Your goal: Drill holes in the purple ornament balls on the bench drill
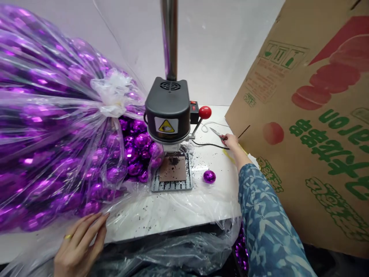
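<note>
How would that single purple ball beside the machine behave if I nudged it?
The purple ball would probably roll, since it's round and nothing visible props it on the flat table. Its glossy surface might feel slippery, though its facets could make the roll slightly uneven.

Plain pale wall (pixel 216 57) behind a white table (pixel 221 163), in even light.

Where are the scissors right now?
In the head view, the scissors are in the right hand, below and right of the red knob.
</note>
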Tool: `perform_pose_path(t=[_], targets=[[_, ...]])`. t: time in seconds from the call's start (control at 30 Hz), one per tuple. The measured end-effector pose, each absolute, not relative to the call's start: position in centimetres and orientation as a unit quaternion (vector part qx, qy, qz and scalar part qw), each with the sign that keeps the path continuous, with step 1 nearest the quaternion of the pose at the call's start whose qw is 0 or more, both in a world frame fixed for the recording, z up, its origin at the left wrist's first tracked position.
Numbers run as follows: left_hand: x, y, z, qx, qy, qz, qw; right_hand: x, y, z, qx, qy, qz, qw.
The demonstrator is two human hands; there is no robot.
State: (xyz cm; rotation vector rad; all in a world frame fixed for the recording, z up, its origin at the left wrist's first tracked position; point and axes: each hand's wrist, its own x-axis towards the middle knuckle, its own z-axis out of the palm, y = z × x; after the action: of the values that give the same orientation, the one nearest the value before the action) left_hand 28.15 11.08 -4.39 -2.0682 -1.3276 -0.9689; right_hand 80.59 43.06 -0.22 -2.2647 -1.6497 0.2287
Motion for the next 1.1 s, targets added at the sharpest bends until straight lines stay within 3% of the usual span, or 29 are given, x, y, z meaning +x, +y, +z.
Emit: perform_pose_path(t=[0.27, 0.5, 0.73, 0.93, 1.1], targets=[[28.6, 10.7, -3.2, -0.743, -0.513, -0.345, 0.255, 79.1, 39.5, 2.4, -0.719, -0.637, 0.082, 0.265], [28.6, 12.3, -2.2, -0.755, -0.476, -0.345, 0.29, 74.8, 27.5, 3.4, -0.585, -0.679, 0.071, 0.437], [23.4, 12.5, 0.1, -0.581, -0.576, -0.426, 0.386, 61.2, 17.9, -1.0, -0.41, -0.796, 0.126, 0.427], [19.8, 11.3, -0.5, -0.569, -0.595, -0.432, 0.37, 48.4, 16.4, -4.7, -0.426, -0.779, 0.085, 0.452], [20.1, 10.8, 1.9, -0.582, -0.609, -0.425, 0.332, 44.8, 18.4, -2.9, -0.441, -0.746, 0.053, 0.496]])
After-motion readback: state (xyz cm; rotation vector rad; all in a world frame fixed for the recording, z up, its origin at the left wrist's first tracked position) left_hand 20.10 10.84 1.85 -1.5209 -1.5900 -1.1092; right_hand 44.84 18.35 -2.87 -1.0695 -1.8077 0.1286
